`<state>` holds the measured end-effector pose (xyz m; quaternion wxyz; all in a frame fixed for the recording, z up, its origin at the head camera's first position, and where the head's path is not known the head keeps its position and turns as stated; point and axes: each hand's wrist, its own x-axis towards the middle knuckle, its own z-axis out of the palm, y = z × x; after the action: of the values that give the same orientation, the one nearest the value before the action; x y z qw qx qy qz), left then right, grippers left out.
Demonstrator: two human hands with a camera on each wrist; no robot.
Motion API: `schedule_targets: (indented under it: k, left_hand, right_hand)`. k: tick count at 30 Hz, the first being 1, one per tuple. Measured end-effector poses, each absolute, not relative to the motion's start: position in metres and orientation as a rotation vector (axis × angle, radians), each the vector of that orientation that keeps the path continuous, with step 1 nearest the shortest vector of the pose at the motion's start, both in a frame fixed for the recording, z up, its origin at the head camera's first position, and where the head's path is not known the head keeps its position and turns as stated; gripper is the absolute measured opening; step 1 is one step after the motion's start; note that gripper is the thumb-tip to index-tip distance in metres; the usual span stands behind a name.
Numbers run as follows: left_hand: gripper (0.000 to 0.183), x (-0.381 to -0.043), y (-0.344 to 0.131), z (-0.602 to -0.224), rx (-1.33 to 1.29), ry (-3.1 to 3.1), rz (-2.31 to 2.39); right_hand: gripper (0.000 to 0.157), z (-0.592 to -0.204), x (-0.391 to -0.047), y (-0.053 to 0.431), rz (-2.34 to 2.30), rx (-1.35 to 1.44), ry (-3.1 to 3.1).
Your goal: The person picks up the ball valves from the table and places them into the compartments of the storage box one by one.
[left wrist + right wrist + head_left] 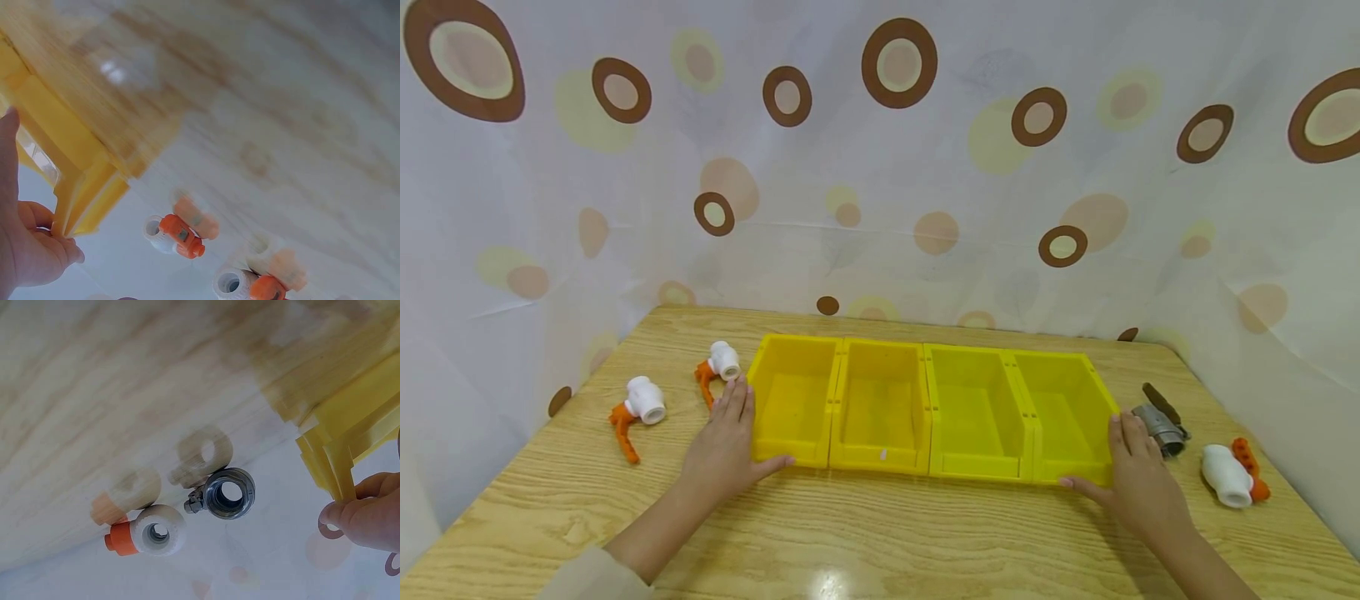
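Note:
Several yellow plastic storage bins (pixel 880 462) stand side by side in a row on the wooden table, their insides bare. My left hand (pixel 722 437) grips the row's left end, thumb along the front edge and fingers over the side rim. At the opposite end my right hand (pixel 1142 483) holds the outer bin (pixel 1067 417) the same way. In the left wrist view, fingers (pixel 50 259) wrap the yellow edge. The right wrist view has fingertips (pixel 350 515) pinching the rim corner.
Left of the row lie two white ball valves with orange handles, one nearer (pixel 646 400) and one farther (pixel 725 360). On the right are a metal valve (pixel 1161 429) and a white valve with an orange handle (pixel 1227 477). A patterned curtain (pixel 880 167) hangs behind the table.

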<state>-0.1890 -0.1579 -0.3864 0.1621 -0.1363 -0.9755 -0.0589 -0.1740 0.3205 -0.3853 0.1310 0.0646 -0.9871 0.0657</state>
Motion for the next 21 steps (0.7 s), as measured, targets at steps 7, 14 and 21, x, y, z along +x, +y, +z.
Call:
schedule_targets:
  k: [7, 14, 21]
  left_hand:
    - [0.105, -0.1882, -0.1580, -0.3858, -0.390, -2.786, -0.171]
    - [0.105, -0.1878, -0.1585, -0.3862, -0.390, -2.785, -0.174]
    - [0.105, -0.1870, -0.1594, -0.3860, -0.395, -2.783, -0.169]
  right_hand:
    - [0.115, -0.3838, -0.1733, 0.3202, 0.178, 0.182, -2.880]
    - [0.115, -0.3839, -0.1722, 0.3199, 0.164, 0.197, -2.862]
    - [0.114, -0.3846, -0.1705, 0.3190, 0.152, 0.219, -2.816]
